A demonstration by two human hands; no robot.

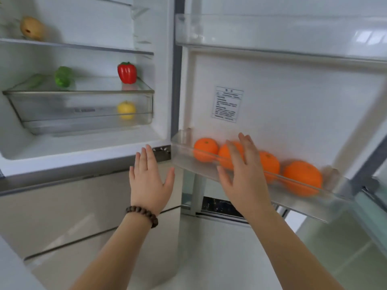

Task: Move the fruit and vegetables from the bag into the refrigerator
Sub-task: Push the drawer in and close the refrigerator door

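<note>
The refrigerator stands open. Several oranges (pixel 206 149) lie in the lower door bin (pixel 188 162). A red pepper (pixel 127 72) and a green vegetable (pixel 62 77) sit on the glass shelf above the clear drawer (pixel 62 114), which holds a yellow fruit (pixel 126 109). A brownish pear (pixel 32 28) rests on the upper shelf. My left hand (pixel 149 181), with a bead bracelet, is raised flat and empty below the fridge's front edge. In front of the door bin, my right hand (pixel 245 174) has its fingers spread and covers part of one orange. The bag is out of view.
An upper door bin (pixel 272 38) spans the open door at the top right, with a label sticker (pixel 227 103) below it. Closed lower fridge drawers (pixel 73 216) fill the lower left. A pale floor shows beneath the door.
</note>
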